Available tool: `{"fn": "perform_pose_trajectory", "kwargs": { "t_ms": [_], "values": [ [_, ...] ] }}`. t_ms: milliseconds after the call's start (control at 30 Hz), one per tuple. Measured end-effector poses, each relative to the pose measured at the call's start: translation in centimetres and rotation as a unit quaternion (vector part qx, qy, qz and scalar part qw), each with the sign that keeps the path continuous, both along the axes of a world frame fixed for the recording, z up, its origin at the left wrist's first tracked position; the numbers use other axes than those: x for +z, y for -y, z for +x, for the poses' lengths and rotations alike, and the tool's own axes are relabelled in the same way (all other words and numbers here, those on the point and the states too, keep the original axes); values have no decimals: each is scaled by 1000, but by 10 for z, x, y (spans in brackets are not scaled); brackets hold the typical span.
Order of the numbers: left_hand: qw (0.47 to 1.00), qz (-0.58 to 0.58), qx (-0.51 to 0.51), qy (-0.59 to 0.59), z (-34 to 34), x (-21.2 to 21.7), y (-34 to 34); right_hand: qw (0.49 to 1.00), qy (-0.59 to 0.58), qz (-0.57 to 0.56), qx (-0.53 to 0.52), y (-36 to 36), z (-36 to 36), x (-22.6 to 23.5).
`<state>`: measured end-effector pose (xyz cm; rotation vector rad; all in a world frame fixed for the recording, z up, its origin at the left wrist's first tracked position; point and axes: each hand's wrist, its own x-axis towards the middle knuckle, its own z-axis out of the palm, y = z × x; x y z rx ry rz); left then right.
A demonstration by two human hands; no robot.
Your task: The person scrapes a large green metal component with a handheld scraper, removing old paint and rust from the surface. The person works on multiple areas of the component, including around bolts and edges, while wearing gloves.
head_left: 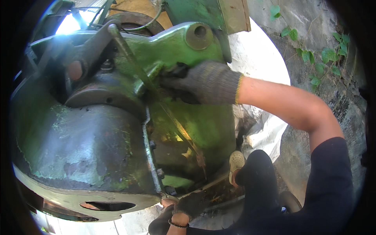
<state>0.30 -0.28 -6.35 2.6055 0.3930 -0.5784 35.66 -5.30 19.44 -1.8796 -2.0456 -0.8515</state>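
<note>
My right hand (201,83), in a grey knitted glove with a yellowish cuff, reaches in from the right against the upper face of a green-painted metal machine (176,121). Its fingers are blurred beside a raised lug (150,78), so their grip is not readable. A long thin metal rod (168,111) slants down past the fingertips. My left hand (192,205), in a dark glove with a beaded bracelet (178,224) at the wrist, is low by the machine's bottom edge. Shade hides its fingers. Near it is a rusty rounded end (169,201).
A rounded, worn housing (82,145) fills the left, with a bolted lever arm (92,55) above it. A round boss with a hole (199,36) stands at the top. White sheeting (262,58) and a concrete wall with vines (321,58) are on the right. My shoe (236,164) is close to the machine.
</note>
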Motion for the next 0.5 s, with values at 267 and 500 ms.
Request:
{"fn": "perform_pose_trajectory", "kwargs": {
  "t_ms": [267,500],
  "values": [
    [1000,-3,26,-18,13,24,5,989,-2,-97,-115,14,7,25],
    [997,-7,15,79,-25,-43,-11,983,13,135,124,22,2,-8]
  ]
}}
